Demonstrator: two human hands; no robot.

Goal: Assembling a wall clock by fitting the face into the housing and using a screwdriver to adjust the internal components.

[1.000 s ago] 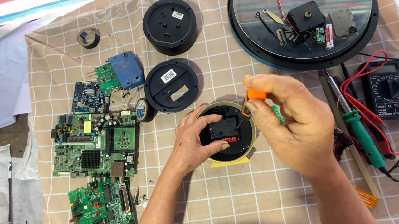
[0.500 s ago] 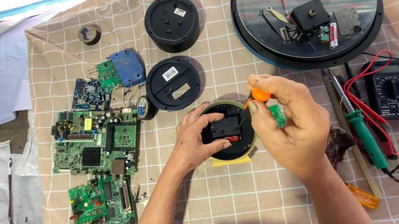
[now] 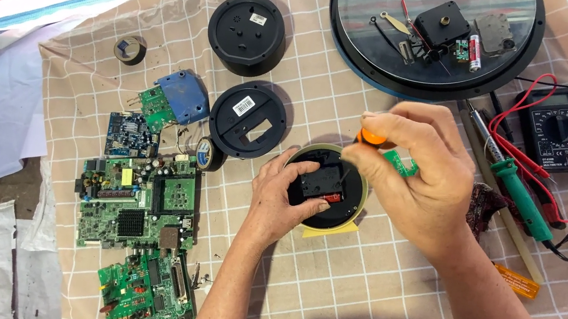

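Observation:
My left hand (image 3: 283, 197) rests on a small round clock (image 3: 326, 187) with a yellow rim, its black back facing up, and pins the black movement box in its middle. My right hand (image 3: 414, 174) grips a screwdriver with an orange handle (image 3: 371, 136), held upright with its shaft pointing down into the clock's back. A small green circuit board (image 3: 400, 162) shows under the fingers of the right hand. The clock lies on a beige checked cloth (image 3: 368, 302).
Two black round clock backs (image 3: 247, 32) (image 3: 248, 120) lie to the left, next to several green circuit boards (image 3: 137, 197). A large clock face (image 3: 433, 31) with loose parts lies at the top. A multimeter (image 3: 558, 131) and a green soldering iron (image 3: 515, 185) lie to the right.
My right hand has moved down and left with the screwdriver, bringing its tip onto the back of the small clock. My left hand has stayed on the clock.

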